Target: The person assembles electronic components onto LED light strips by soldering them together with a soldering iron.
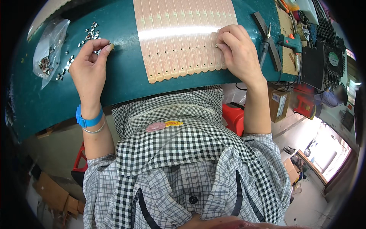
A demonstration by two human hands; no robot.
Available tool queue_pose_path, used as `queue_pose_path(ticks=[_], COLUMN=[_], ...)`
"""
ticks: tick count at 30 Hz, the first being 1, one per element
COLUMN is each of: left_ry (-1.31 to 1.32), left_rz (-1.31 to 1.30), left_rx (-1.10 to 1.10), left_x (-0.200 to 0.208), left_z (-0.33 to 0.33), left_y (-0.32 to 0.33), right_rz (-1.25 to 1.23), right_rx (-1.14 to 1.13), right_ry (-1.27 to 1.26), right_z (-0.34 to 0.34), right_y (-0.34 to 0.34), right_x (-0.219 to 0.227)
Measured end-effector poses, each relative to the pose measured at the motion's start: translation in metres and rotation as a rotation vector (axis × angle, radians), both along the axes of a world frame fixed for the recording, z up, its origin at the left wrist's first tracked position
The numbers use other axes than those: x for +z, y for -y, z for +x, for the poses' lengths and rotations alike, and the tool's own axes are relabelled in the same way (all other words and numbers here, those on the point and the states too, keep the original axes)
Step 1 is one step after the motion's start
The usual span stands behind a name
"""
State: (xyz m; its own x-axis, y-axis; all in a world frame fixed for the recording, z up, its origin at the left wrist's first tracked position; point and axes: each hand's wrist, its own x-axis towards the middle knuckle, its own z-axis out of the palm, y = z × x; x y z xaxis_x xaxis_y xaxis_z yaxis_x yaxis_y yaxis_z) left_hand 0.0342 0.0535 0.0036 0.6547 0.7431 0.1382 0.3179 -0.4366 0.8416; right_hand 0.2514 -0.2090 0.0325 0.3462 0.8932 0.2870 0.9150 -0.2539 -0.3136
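Note:
A panel of pale pink-beige circuit boards, joined in long narrow strips with small dark holes, lies flat on the green work mat. My right hand is over its right side, thumb and index finger pinched at the strips; a tiny piece shows at the tips, too small to name. Left of the panel, my left hand is closed in a pinch above the mat. Something small and yellowish shows at its fingertips, and its kind is unclear. Small metal components are scattered on the mat beside my left hand.
A see-through plastic bag with more small components lies at the far left. On the right are a soldering iron, a dark bar, a green tool and cables. A person is in the background at right.

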Motion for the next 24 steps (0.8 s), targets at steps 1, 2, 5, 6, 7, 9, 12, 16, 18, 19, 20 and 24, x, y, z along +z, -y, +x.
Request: queue_pose_path(ticks=[1, 2, 5, 6, 7, 9, 12, 16, 18, 19, 20, 24], left_ry=[0.0, 0.007, 0.012, 0.012, 0.012, 0.016, 0.094, 0.213, 0.248, 0.248, 0.267, 0.304], left_rz=[-0.002, -0.021, -0.05, -0.059, -0.06, -0.101, -0.251, -0.49, -0.657, -0.653, -0.738, -0.92], left_rx=[0.001, -0.009, -0.026, -0.037, -0.037, -0.042, -0.084, -0.192, -0.301, -0.297, -0.322, -0.377], left_x=[0.0, 0.001, 0.003, 0.003, 0.005, 0.008, 0.01, 0.014, 0.015, 0.018, 0.021, 0.023], left_z=[0.0, 0.0, -0.001, -0.001, -0.001, 0.0, -0.001, 0.0, -0.001, 0.0, 0.002, 0.009], left_y=[0.001, 0.002, 0.005, 0.006, 0.008, 0.012, 0.016, 0.027, 0.033, 0.036, 0.041, 0.056], right_rz=[-0.006, -0.012, 0.0, -0.001, 0.009, 0.017, 0.027, 0.046, 0.057, 0.063, 0.07, 0.206], right_rx=[-0.004, -0.008, -0.022, -0.022, -0.022, -0.022, -0.044, -0.067, -0.075, -0.099, -0.122, -0.063], right_ry=[0.004, 0.009, 0.026, 0.026, 0.019, 0.012, 0.011, 0.008, -0.003, -0.051, -0.1, -0.265], right_z=[0.0, 0.0, -0.002, -0.003, -0.005, -0.007, -0.008, -0.008, -0.007, -0.006, -0.005, -0.027], right_y=[0.0, 0.0, -0.003, -0.004, -0.006, -0.008, -0.008, -0.007, -0.005, -0.003, -0.002, -0.008], right_x=[0.0, 0.0, 0.001, 0.0, -0.001, -0.004, -0.005, -0.006, -0.003, 0.002, 0.007, 0.021])
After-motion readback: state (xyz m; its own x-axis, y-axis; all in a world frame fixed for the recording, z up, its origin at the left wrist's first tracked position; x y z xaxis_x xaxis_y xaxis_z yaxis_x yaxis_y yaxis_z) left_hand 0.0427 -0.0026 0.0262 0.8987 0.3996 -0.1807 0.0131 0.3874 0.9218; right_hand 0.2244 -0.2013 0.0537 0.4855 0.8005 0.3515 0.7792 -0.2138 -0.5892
